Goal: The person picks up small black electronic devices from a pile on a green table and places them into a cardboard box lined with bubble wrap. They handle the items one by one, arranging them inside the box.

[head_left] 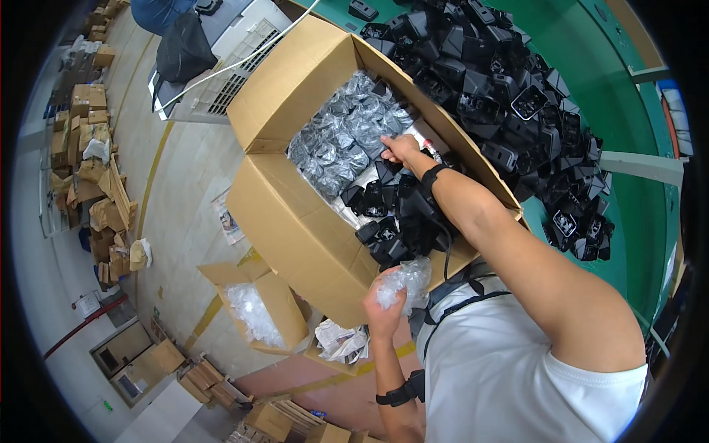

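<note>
The person's right hand (401, 148) reaches from the lower right of the frame up into the open cardboard box (295, 229) at the centre. Its fingers are loosely curled and rest on the bagged black parts (343, 136), a layer of small pieces in clear wrappers filling the upper left of the box; whether they have pinched a wrapper cannot be told. Just below and to the right of that hand, inside the same box, lies a heap of unwrapped black parts (391, 218), touching the forearm.

The left hand (385, 303), lower in the frame and just outside the near wall of the box, is closed around crumpled clear plastic bags (406, 282), which bulge out above the fingers.

A large pile of black plastic parts (509, 96) covers the green table (628, 125) at the upper right. At lower left, on the floor, a smaller cardboard box (284, 306) holds more clear plastic.
</note>
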